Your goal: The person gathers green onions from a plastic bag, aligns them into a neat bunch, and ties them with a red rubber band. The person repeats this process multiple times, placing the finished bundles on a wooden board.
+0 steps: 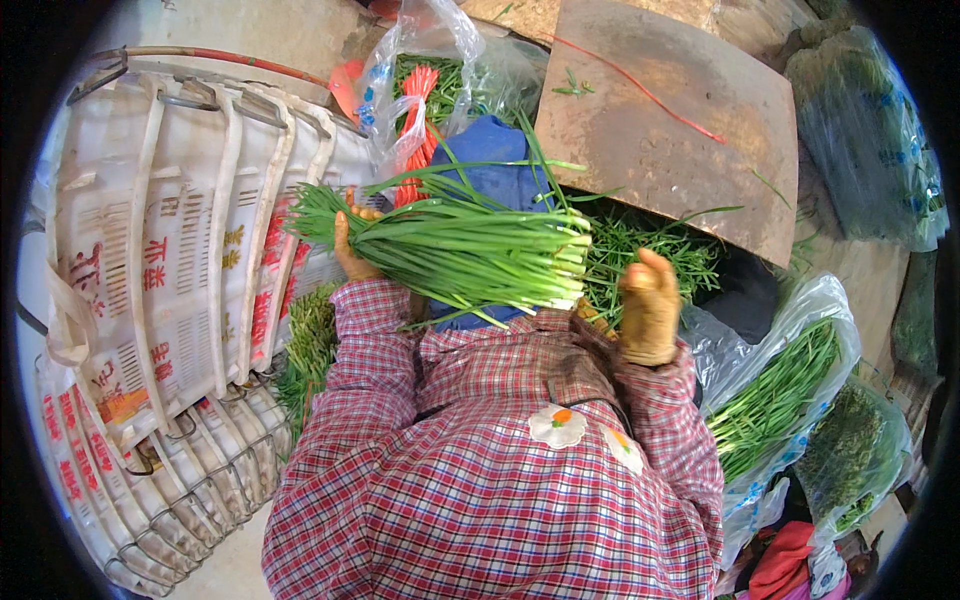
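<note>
A thick bunch of long green leafy stalks, apparently garlic chives (480, 240), lies crosswise over my lap. My left hand (354, 251) grips it around the leafy end, with the thumb in front and the fingers mostly behind the leaves. The pale cut ends point right, and a few loose blades stick out of the bunch. My right hand (651, 309) is raised just right of those ends, apart from them. It is blurred, its fingers loosely bent, and nothing shows in it. Blue cloth (487, 154) covers my legs beneath the bunch.
White plastic crates (180, 247) stand at left, beside cut bundles (311, 330). Red ties (417, 142) hang near a plastic bag of greens (450, 82). Loose greens (652, 251) lie under a worn board (667, 112) bearing a red strand (645, 88). Bagged chives (776, 390) are at right.
</note>
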`<action>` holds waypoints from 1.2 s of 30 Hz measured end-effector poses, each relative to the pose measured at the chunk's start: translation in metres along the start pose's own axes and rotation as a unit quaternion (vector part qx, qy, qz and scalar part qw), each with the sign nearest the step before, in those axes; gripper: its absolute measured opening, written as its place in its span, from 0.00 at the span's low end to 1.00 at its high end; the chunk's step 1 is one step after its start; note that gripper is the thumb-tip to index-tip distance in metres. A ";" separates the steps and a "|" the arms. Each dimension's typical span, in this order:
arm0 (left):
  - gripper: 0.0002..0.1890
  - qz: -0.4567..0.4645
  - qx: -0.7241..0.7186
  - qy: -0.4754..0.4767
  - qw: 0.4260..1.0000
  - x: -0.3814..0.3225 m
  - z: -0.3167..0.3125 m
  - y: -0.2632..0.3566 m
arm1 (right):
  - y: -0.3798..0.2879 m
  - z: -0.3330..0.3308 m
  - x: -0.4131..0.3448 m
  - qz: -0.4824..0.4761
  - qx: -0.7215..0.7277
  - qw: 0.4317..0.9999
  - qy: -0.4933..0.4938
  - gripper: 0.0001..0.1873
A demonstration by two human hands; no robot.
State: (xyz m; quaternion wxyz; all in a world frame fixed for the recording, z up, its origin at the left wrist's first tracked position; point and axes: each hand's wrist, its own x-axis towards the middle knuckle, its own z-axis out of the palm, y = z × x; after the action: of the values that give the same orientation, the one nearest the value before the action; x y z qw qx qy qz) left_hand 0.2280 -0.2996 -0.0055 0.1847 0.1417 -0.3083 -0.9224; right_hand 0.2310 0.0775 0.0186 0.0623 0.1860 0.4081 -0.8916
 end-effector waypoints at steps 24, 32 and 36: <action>0.22 0.015 -0.061 -0.219 0.974 -0.009 0.048 0.011 | -0.013 0.010 0.036 0.014 -0.370 0.920 -0.126 0.35; 0.22 0.010 -0.094 -0.317 0.944 -0.008 0.052 0.018 | 0.017 0.023 0.025 0.048 -0.134 0.989 -0.045 0.14; 0.21 0.014 -0.156 -0.325 0.933 -0.004 0.039 0.010 | -0.003 -0.059 0.018 0.144 0.033 0.982 0.120 0.14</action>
State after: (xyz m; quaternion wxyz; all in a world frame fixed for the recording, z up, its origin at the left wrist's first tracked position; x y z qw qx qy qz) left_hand 0.2189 -0.2851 0.0315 0.1067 -0.2011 -0.2060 -0.9517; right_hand 0.2299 0.1243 -0.0219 0.1345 0.3506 0.3520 -0.8574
